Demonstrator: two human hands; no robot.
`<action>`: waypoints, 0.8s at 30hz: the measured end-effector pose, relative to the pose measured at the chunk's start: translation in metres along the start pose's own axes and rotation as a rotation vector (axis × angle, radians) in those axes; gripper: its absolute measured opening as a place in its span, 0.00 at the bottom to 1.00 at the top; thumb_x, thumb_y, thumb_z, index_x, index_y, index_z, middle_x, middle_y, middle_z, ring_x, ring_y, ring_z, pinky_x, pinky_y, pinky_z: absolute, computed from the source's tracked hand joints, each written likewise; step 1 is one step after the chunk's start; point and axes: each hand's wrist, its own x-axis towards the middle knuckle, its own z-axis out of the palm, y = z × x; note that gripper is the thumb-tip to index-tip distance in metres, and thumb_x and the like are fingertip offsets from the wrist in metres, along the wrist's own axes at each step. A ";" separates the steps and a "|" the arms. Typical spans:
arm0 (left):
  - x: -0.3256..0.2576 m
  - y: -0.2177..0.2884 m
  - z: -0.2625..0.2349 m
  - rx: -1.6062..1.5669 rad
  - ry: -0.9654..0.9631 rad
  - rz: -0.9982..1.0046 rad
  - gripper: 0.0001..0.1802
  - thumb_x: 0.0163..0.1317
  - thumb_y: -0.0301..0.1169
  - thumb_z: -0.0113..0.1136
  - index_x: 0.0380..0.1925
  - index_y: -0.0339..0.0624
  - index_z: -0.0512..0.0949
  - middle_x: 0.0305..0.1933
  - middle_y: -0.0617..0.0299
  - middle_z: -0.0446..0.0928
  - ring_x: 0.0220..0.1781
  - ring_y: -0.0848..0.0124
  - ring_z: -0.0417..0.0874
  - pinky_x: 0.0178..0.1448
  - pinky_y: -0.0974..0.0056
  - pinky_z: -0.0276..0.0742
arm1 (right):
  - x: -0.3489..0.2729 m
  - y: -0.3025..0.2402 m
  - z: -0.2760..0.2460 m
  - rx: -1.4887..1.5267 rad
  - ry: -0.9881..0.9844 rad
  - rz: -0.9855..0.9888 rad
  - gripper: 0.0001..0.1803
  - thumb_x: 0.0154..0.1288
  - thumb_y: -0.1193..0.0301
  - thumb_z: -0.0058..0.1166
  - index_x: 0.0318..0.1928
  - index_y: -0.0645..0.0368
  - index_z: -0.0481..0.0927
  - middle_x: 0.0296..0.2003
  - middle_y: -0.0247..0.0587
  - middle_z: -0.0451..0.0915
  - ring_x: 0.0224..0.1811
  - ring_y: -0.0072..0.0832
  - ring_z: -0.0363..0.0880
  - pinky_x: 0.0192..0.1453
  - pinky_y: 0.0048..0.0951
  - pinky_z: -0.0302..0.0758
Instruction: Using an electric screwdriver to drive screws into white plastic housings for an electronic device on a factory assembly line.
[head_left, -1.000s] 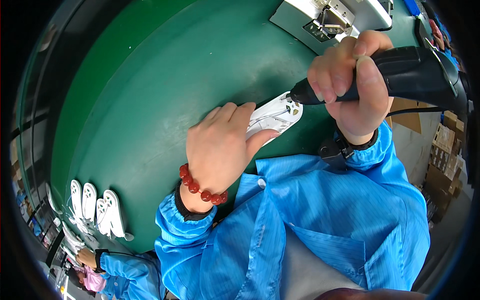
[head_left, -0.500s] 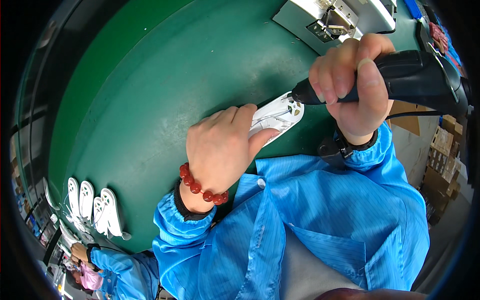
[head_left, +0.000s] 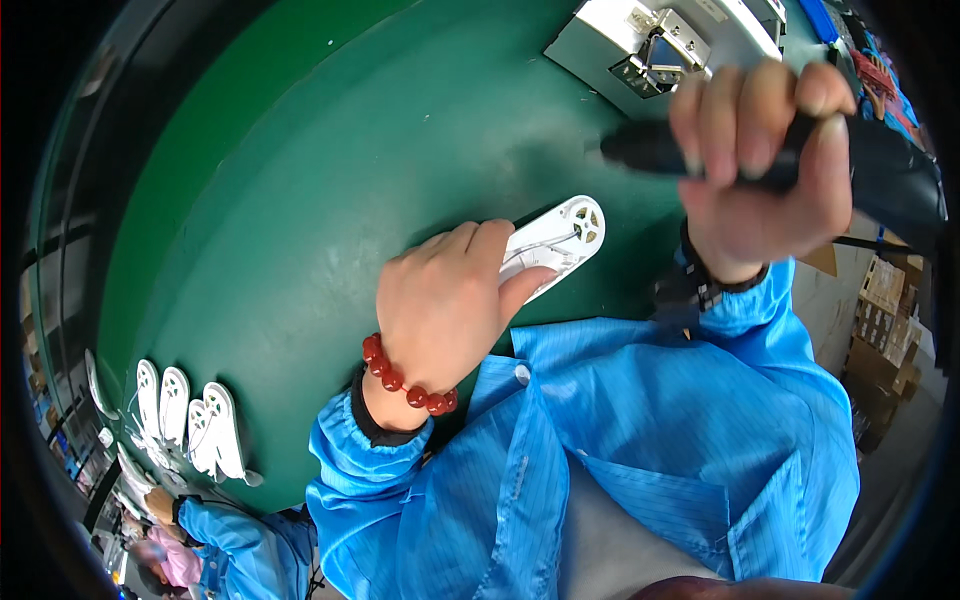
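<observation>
A white plastic part (head_left: 555,243) is pinned to the green tabletop (head_left: 300,200) under the left hand (head_left: 450,300); a black, blurred tool, perhaps a screwdriver (head_left: 680,155), is clamped in the right hand (head_left: 765,160) grip.

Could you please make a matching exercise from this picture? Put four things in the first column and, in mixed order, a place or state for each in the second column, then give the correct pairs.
Column one:
1. white plastic part
2. black power tool
3. red bead bracelet
4. grey metal box

Column two:
A. at the far edge of the green table
B. around the left wrist
C. gripped in the right hand, lifted off the part
D. flat on the table, pressed under the left hand

Pairs: 1-D, 2-C, 3-B, 4-A
</observation>
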 end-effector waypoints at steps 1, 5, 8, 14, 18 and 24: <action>0.000 0.003 -0.002 -0.003 0.006 0.004 0.21 0.52 0.46 0.74 0.38 0.44 0.83 0.33 0.59 0.84 0.33 0.58 0.86 0.34 0.57 0.79 | 0.008 0.006 -0.006 -0.060 0.015 -0.047 0.14 0.78 0.57 0.39 0.48 0.51 0.73 0.27 0.27 0.69 0.26 0.20 0.67 0.34 0.32 0.67; 0.000 0.003 -0.003 -0.007 0.037 0.020 0.21 0.53 0.47 0.74 0.39 0.45 0.83 0.34 0.60 0.84 0.33 0.58 0.86 0.34 0.58 0.79 | 0.028 0.059 0.002 -0.703 0.212 -0.319 0.10 0.65 0.76 0.63 0.41 0.61 0.75 0.23 0.36 0.73 0.25 0.26 0.74 0.31 0.28 0.72; -0.002 -0.001 -0.003 -0.012 0.021 -0.002 0.22 0.52 0.48 0.74 0.40 0.45 0.83 0.34 0.60 0.83 0.34 0.58 0.86 0.35 0.58 0.79 | 0.035 0.039 0.026 -1.003 0.035 -0.076 0.09 0.64 0.80 0.63 0.41 0.61 0.75 0.28 0.31 0.74 0.33 0.21 0.73 0.37 0.24 0.71; 0.000 0.001 -0.005 -0.112 0.067 -0.005 0.23 0.53 0.46 0.74 0.43 0.43 0.83 0.40 0.57 0.82 0.40 0.57 0.85 0.41 0.58 0.80 | 0.031 0.059 0.004 -0.473 0.301 -0.120 0.05 0.68 0.80 0.57 0.40 0.61 0.74 0.26 0.35 0.77 0.24 0.21 0.75 0.30 0.24 0.73; 0.005 -0.003 -0.007 -0.207 0.279 0.034 0.22 0.54 0.35 0.74 0.48 0.39 0.82 0.43 0.53 0.81 0.42 0.58 0.83 0.46 0.60 0.80 | 0.038 0.025 0.014 -0.172 0.315 -0.078 0.06 0.73 0.72 0.52 0.38 0.60 0.72 0.23 0.36 0.74 0.23 0.24 0.73 0.29 0.26 0.71; 0.005 0.005 -0.012 -0.403 0.370 -0.103 0.19 0.53 0.23 0.73 0.47 0.36 0.83 0.43 0.54 0.81 0.39 0.66 0.82 0.46 0.64 0.78 | 0.016 -0.010 0.014 0.268 -0.039 0.055 0.19 0.80 0.53 0.40 0.55 0.52 0.74 0.31 0.26 0.69 0.30 0.18 0.67 0.41 0.29 0.67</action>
